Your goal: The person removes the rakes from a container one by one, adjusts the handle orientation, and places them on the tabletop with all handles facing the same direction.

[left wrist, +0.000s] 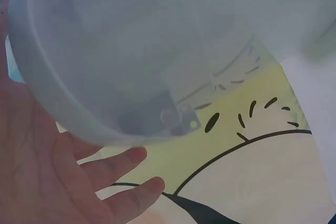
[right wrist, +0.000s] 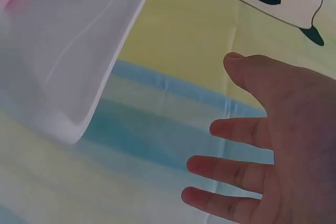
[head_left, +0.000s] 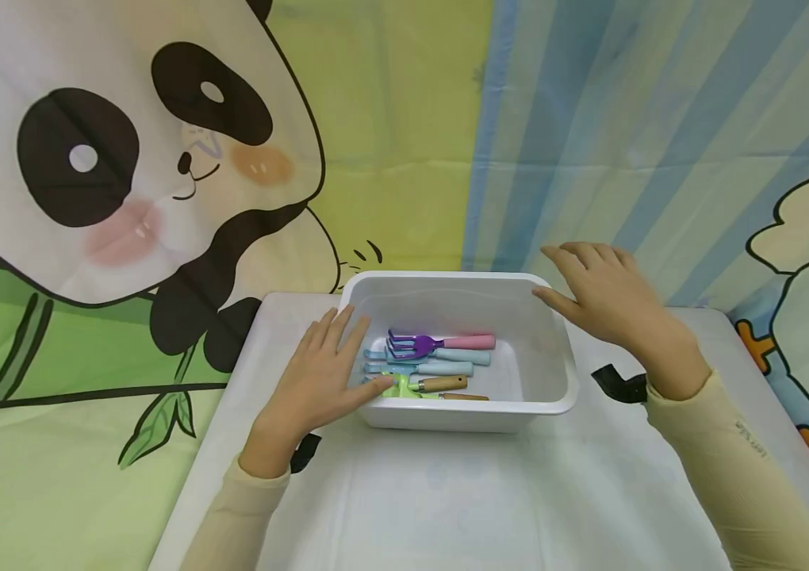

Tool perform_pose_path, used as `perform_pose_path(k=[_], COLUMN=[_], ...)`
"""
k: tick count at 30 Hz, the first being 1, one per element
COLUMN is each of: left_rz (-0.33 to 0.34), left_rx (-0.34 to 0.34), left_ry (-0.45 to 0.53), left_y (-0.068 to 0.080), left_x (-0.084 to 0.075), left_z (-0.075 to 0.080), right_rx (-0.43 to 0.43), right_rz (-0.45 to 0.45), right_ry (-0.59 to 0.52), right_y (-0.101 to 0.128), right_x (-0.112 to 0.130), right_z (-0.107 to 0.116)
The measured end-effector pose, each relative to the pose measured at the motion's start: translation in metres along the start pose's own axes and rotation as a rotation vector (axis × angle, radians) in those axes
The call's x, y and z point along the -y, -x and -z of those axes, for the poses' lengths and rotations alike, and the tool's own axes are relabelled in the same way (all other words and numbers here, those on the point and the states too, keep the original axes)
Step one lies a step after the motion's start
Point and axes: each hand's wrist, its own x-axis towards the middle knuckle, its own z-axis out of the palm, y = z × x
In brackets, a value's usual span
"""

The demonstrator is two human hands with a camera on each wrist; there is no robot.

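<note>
A white plastic bin stands on the table with several small garden hand tools lying in it. Among them are a purple hand rake with a pink handle, light blue tools, and green tools with wooden handles. My left hand is at the bin's left side, fingers straight and spread, the thumb over the front rim; whether it touches the rim I cannot tell. My right hand hovers beside the right rim, fingers extended, holding nothing. In the right wrist view it is apart from the bin.
The bin sits on a white-covered table. Behind the table hangs a printed cloth with a panda on the left and blue stripes on the right. Dark straps show at both wrists.
</note>
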Motion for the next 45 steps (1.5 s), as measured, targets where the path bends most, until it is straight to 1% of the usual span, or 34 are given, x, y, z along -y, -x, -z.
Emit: perform_pose_path(k=[7, 12, 14, 18, 25, 29, 31, 34, 38, 41, 45], left_rz=[0.001, -0.006, -0.008, -0.008, -0.021, -0.021, -0.019, -0.021, -0.021, -0.019, -0.019], left_rx=[0.074, 0.093, 0.098, 0.111, 0.103, 0.102, 0.102, 0.101, 0.105, 0.103, 0.1], left_ry=[0.005, 0.02, 0.032, 0.023, -0.009, -0.016, -0.021, -0.022, -0.023, -0.024, -0.022], left_y=[-0.005, -0.007, -0.007, -0.007, -0.008, -0.008, -0.008, -0.009, -0.009, -0.009, -0.009], left_x=[-0.008, -0.015, -0.017, -0.02, -0.021, -0.022, -0.023, -0.023, -0.023, -0.023, -0.022], left_z=[-0.007, -0.009, -0.01, -0.012, -0.017, -0.018, -0.019, -0.02, -0.022, -0.021, -0.02], right_rx=[0.106, 0.155, 0.187, 0.276, 0.447, 0.496, 0.518, 0.558, 0.621, 0.631, 0.621], right_rz=[0.069, 0.135, 0.163, 0.217, 0.312, 0.36, 0.368, 0.357, 0.313, 0.296, 0.323], right_ry=[0.0, -0.047, -0.073, -0.125, -0.181, -0.215, -0.219, -0.206, -0.171, -0.135, -0.112], right_y=[-0.035, -0.059, -0.067, -0.084, -0.109, -0.116, -0.119, -0.121, -0.123, -0.124, -0.123], right_x=[0.017, 0.029, 0.034, 0.045, 0.059, 0.062, 0.063, 0.064, 0.065, 0.065, 0.062], right_z=[-0.006, -0.016, -0.022, -0.036, -0.073, -0.095, -0.106, -0.123, -0.141, -0.152, -0.164])
